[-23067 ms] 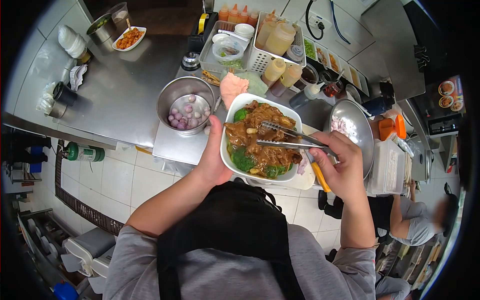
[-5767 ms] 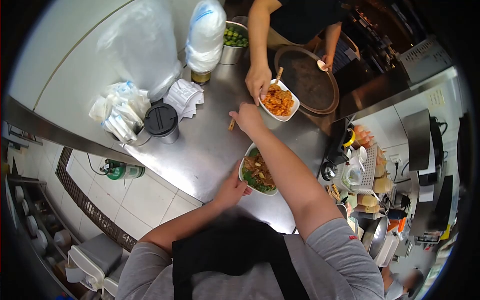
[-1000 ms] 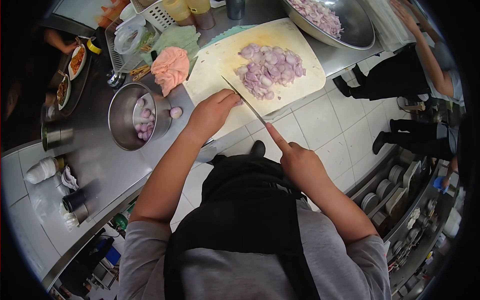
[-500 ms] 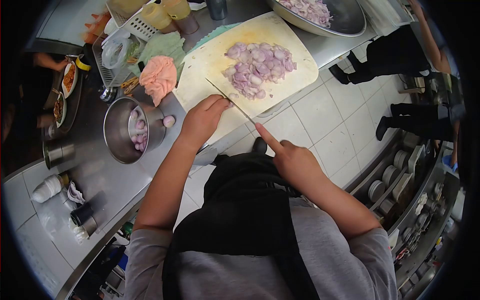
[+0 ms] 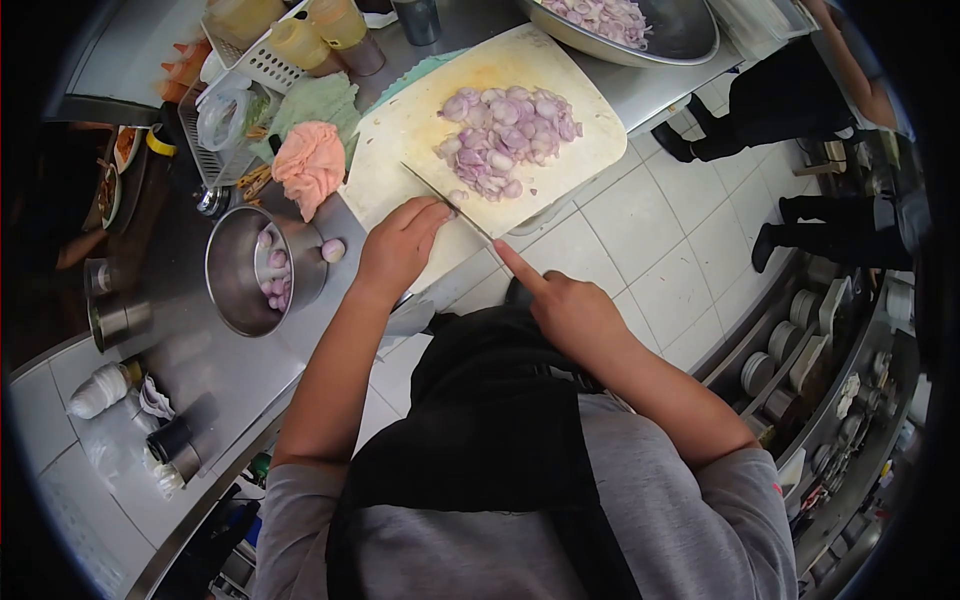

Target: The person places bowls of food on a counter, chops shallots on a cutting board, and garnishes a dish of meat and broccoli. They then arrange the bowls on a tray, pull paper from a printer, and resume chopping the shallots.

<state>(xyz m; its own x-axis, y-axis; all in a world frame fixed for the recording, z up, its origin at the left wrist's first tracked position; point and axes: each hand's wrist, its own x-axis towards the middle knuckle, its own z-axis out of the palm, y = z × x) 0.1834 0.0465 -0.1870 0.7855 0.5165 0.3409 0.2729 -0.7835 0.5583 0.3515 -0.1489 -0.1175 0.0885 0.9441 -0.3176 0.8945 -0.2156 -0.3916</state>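
Note:
My right hand [image 5: 575, 315] is closed around the handle of a kitchen knife [image 5: 425, 181], its index finger stretched along the top of the blade. The blade lies slantwise over the near edge of a pale cutting board [image 5: 385, 135]. Right beside the blade, the curled fingers of my left hand [image 5: 398, 250] press down on a shallot [image 5: 451, 214], mostly hidden under the fingertips. Beyond the knife, a pile of sliced shallots [image 5: 510, 130] is spread across the board.
Whole peeled shallots sit in a steel pot [image 5: 225, 270] at left, with one loose shallot [image 5: 333, 250] beside it. A pink cloth [image 5: 308, 165] and sauce bottles [image 5: 340, 25] stand behind. A large bowl [image 5: 690, 45] holds more slices. Other people stand at right.
My right hand has shifted slightly forward and left with the knife. My left hand stays on the shallot. At far left, the filled dishes and another person's hands have moved.

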